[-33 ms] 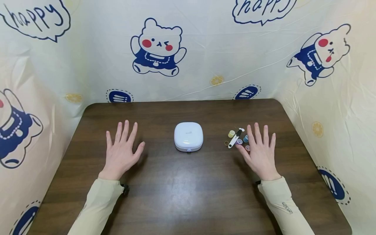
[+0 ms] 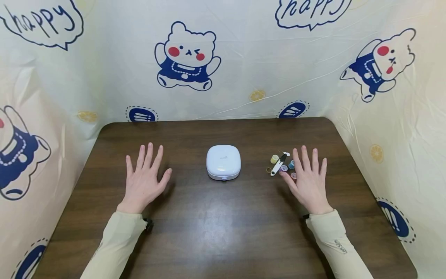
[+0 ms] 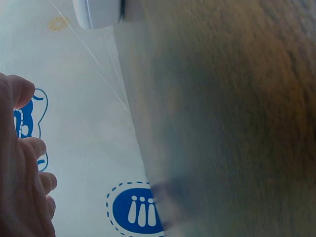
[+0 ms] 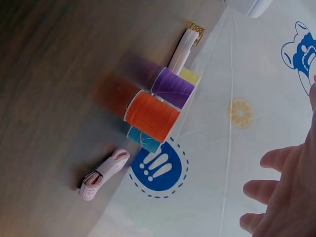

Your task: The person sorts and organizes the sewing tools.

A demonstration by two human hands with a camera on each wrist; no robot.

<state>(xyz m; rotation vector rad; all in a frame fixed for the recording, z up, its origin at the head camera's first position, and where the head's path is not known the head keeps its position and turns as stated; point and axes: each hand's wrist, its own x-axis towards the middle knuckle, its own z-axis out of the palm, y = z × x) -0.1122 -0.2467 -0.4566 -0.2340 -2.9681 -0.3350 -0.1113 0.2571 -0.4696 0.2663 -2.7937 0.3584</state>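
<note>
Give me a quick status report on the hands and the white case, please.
Left hand and right hand: spread, empty. White case: closed, between them. Thread spools: near right hand, case side.

A dark wood-grain table [image 2: 188,248] with rounded far corners fills the lower middle of the head view. Behind it and along both sides hangs a pale, creased sheet [image 2: 244,50], warmer in tint toward the right. Printed on it are cartoon bears [image 2: 184,71] at upper centre, upper right and left edge, "happy" speech bubbles [image 2: 42,23] along the top, yellow citrus slices [image 2: 257,95] and blue ovals [image 2: 293,110]. Soft glare [image 2: 212,224] lies at lower centre.
</note>
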